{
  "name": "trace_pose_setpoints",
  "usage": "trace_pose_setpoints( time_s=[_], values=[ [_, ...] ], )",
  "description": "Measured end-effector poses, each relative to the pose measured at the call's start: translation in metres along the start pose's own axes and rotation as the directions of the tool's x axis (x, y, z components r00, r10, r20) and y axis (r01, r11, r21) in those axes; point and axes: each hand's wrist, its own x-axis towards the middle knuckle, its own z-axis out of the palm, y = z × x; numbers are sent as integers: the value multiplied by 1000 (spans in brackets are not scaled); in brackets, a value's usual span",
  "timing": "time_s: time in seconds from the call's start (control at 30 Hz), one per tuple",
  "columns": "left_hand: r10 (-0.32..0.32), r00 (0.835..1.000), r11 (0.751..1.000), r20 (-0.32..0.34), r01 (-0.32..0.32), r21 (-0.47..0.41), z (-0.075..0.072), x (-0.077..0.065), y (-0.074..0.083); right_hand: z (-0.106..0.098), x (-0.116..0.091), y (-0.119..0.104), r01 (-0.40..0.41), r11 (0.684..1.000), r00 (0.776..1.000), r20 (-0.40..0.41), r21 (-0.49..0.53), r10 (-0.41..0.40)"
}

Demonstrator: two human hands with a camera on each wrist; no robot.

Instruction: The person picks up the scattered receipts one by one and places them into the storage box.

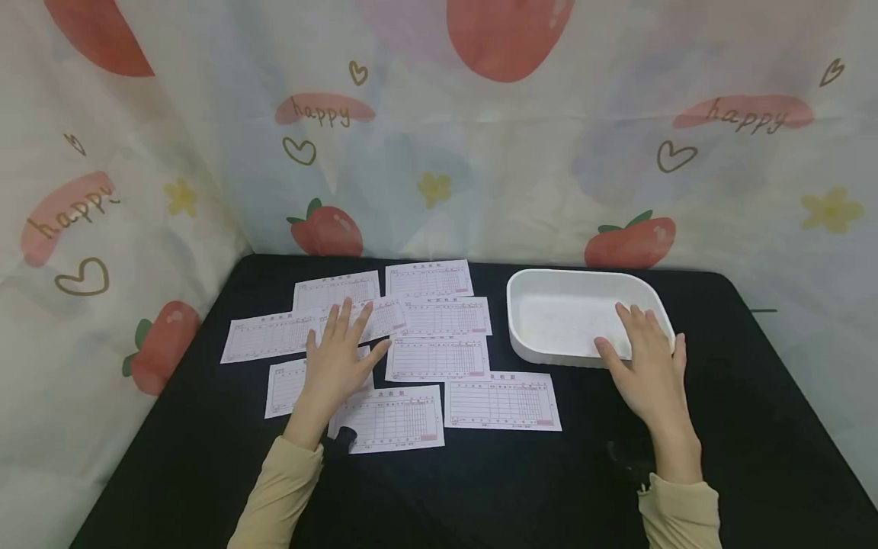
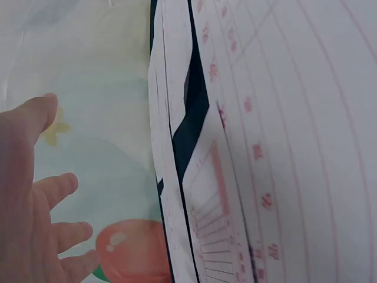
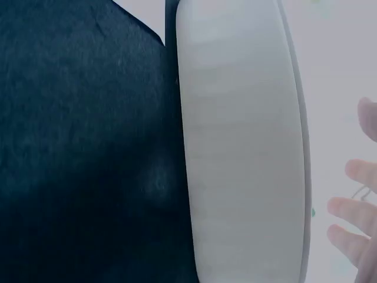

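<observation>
Several printed paper forms with pink-red grids lie spread on the black cloth, some overlapping. Over the left part of them is my left hand, fingers spread and holding nothing. In the left wrist view its fingers stand apart from the paper sheets. To the right sits a white rectangular tray with nothing visible inside. My right hand is over the tray's near right corner, its fingers extended. The right wrist view shows those fingers beyond the rim of the tray, apart from it.
A black-covered table carries everything. Behind it and on the left hangs a pale curtain printed with red fruit, hearts and the word "happy". One form lies just left of and nearer than the tray.
</observation>
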Motion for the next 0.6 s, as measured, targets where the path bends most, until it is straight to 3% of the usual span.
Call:
trace_pose_setpoints(
  time_s=[0.2, 0.6],
  values=[
    [-5, 1000, 1000, 9, 5, -11, 1, -3, -8, -2, -1, 13, -33, 999, 997, -66, 38, 35],
    [-16, 1000, 1000, 20, 16, 11, 2, -1, -28, -5, -6, 33, -114, 986, 986, -108, 118, 127]
  ],
)
